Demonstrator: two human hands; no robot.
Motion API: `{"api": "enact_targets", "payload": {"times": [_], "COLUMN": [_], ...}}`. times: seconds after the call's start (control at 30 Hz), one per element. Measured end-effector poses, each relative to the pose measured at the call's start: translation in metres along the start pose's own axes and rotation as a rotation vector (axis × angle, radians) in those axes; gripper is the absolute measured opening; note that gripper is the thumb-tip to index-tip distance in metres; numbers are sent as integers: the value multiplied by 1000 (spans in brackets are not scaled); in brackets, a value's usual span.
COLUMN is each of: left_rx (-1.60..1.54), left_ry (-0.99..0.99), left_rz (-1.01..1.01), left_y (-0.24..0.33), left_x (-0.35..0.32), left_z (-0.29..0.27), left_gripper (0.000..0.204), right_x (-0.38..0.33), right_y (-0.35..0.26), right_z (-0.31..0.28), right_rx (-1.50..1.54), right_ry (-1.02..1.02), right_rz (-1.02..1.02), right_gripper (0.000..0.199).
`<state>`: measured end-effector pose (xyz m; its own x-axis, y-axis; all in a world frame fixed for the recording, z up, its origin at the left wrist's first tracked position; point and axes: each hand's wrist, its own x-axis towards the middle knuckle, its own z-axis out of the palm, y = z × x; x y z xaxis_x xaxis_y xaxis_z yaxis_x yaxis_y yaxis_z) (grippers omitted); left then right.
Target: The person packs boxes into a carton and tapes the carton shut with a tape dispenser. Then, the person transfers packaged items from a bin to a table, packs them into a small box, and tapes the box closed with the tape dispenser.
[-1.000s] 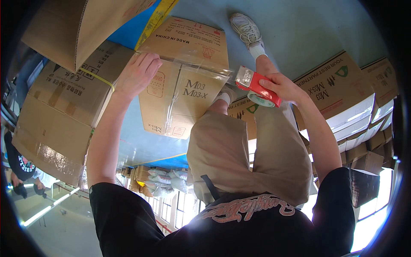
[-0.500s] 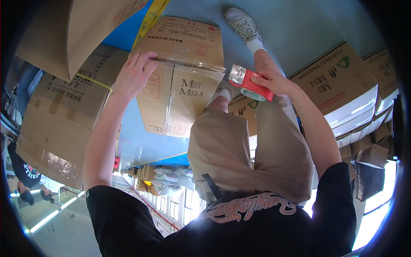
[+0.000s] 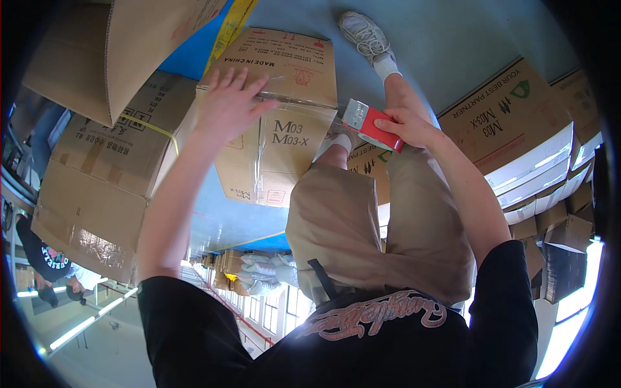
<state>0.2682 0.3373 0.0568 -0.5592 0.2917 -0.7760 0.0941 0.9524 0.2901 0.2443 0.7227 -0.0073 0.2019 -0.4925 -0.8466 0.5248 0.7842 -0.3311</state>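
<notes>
A brown cardboard carton (image 3: 294, 158) with black and red print stands before me on the floor. Shiny clear tape runs down its near face and along its upper edge. Over the carton's upper left corner is my left hand (image 3: 231, 107), fingers spread, holding nothing; whether the palm presses on the cardboard I cannot tell. To the right of the carton, my right hand (image 3: 414, 128) grips a red tape dispenser (image 3: 381, 131) with a metal head. The dispenser is tilted, apart from the carton, and its tape roll is mostly hidden.
Large cartons (image 3: 90, 194) are stacked at the left, one with a yellow strap. An open carton flap (image 3: 145, 52) juts in at the upper left. More cartons (image 3: 511, 123) line the right side. My shoe (image 3: 363, 35) rests on the blue-grey floor. People are at the far left.
My left hand has slid right along the carton's upper edge and its fingers have spread. The tape dispenser in my right hand has turned, now showing more of its red side.
</notes>
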Motion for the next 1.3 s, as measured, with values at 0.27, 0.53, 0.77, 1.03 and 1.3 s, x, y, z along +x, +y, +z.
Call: {"api": "enact_targets", "payload": {"times": [0.27, 0.53, 0.77, 1.03, 1.3], "left_rx": [-180, -114, -68, 8, 13], "left_ry": [717, 830, 797, 925, 836], "left_rz": [-37, -178, -201, -171, -229], "left_y": [40, 48, 53, 50, 51], "left_x": [4, 23, 26, 38, 24], "left_z": [85, 102, 97, 93, 100], "left_gripper": [48, 42, 24, 22, 21], "right_x": [-5, -4, -25, -8, 31], "right_y": [-9, 9, 15, -24, -75], "right_z": [5, 13, 18, 27, 69], "right_rx": [-51, 25, -235, -542, -866], "right_ry": [29, 24, 232, 510, 371], "right_rz": [-3, -44, -119, 78, 394], "right_gripper": [41, 43, 42, 37, 40]}}
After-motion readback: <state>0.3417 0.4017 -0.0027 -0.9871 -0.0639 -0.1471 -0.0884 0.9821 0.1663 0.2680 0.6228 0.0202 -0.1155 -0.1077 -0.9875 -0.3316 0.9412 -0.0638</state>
